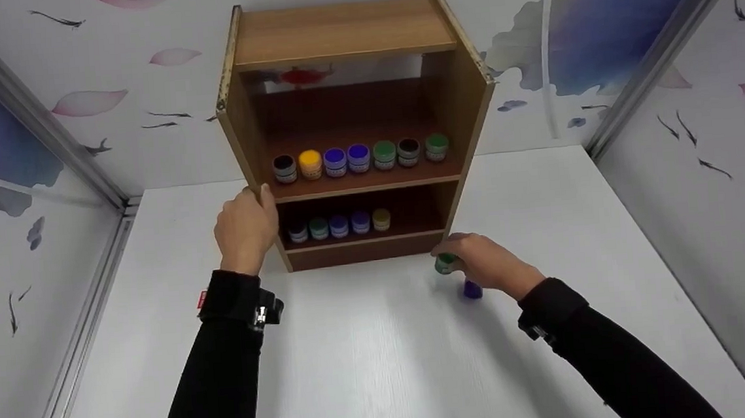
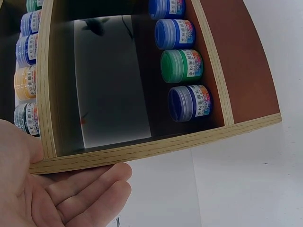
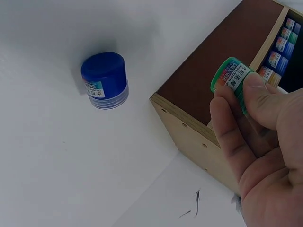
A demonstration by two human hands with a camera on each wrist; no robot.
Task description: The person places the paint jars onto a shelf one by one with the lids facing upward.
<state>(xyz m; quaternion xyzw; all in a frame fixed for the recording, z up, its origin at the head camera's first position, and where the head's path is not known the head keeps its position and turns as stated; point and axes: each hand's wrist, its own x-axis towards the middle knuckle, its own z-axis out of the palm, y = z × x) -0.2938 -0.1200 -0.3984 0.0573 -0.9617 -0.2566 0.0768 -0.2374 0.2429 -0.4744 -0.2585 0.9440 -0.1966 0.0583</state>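
Note:
A small wooden shelf (image 1: 343, 30) stands on the white table. My left hand (image 1: 246, 231) grips its left side panel, thumb on the inner side and fingers along the outside in the left wrist view. Between the thumb and fingers of my right hand (image 1: 487, 261) is a green paint jar (image 3: 233, 78), held near the shelf's lower right corner. A blue paint jar (image 3: 105, 80) sits on the table just below that hand. Several paint jars in black, yellow, blue and green line the middle board, among them a yellow jar (image 1: 310, 164). More stand in the lower compartment, with a yellow-topped jar (image 1: 381, 219) at the right end.
The lower compartment has bare board (image 1: 419, 222) to the right of its jars. White panels (image 1: 174, 85) with painted petals and blue patches rise behind and beside the table (image 1: 370, 366). Metal frame strips (image 1: 663, 51) run along the corners.

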